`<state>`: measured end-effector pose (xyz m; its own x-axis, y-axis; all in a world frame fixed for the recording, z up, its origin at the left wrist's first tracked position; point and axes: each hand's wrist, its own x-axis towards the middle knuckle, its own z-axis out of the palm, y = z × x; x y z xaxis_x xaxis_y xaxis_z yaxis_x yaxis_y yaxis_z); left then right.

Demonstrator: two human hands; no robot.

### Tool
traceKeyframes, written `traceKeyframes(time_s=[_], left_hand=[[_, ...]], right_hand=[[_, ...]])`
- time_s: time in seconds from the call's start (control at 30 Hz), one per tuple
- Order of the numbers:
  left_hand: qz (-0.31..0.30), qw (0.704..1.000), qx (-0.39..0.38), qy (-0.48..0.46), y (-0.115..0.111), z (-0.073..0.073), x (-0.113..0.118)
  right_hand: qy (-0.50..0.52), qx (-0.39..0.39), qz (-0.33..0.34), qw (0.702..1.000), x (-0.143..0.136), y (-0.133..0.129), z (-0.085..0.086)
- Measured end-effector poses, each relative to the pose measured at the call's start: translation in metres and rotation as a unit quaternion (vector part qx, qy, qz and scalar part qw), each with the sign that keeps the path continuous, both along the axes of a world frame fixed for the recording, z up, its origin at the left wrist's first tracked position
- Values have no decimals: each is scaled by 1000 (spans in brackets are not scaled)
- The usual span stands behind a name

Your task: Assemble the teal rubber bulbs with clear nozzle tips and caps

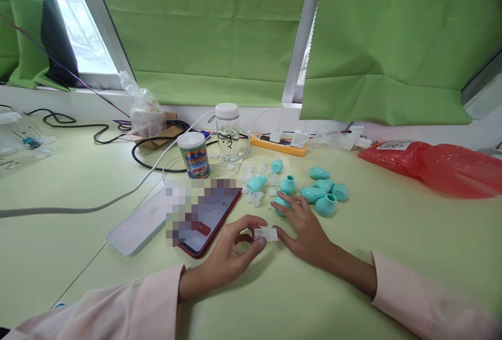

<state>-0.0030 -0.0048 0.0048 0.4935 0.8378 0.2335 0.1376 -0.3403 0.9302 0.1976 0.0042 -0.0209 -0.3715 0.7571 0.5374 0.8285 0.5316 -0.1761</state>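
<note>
My left hand (235,248) pinches a small translucent plastic fitting (266,234) between thumb and fingers, just above the table. On the other side, my right hand (308,233) has its fingers apart. Its thumb tip is by the right end of the fitting, and its fingertips lie over a small teal bulb-shaped piece (281,206); whether they press on it I cannot tell. Beyond the hand stands another teal piece (287,185) with an open neck. Several more teal pieces (312,194) lie to the right. Small clear and white plastic parts (257,199) are scattered to the left.
Left of my hands lie a phone (212,217) and a pale phone or case (137,225). Behind them stand a printed can (195,157) and a lidded clear jar (227,133). Cables (117,204), an orange power strip (274,145) and a red plastic bag (427,167) lie farther back.
</note>
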Motion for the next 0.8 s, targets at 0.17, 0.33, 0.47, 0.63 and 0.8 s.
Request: traceKeyframes(time_s=[0.17, 0.33, 0.47, 0.63, 0.8], left_hand=[[-79, 983, -137, -89, 2, 2, 2], [-123, 922, -293, -219, 9, -10, 3], [-128, 915, -309, -226, 9, -11, 3], [-126, 919, -294, -229, 9, -11, 3], [-115, 929, -275, -221, 12, -13, 3]], right_hand=[[4, 22, -29, 999, 0, 1, -5], [58, 6, -33, 998, 1, 2, -4], [91, -6, -7, 996, 0, 2, -3], [118, -1, 26, 993, -1, 1, -3], [139, 3, 44, 989, -2, -1, 0]])
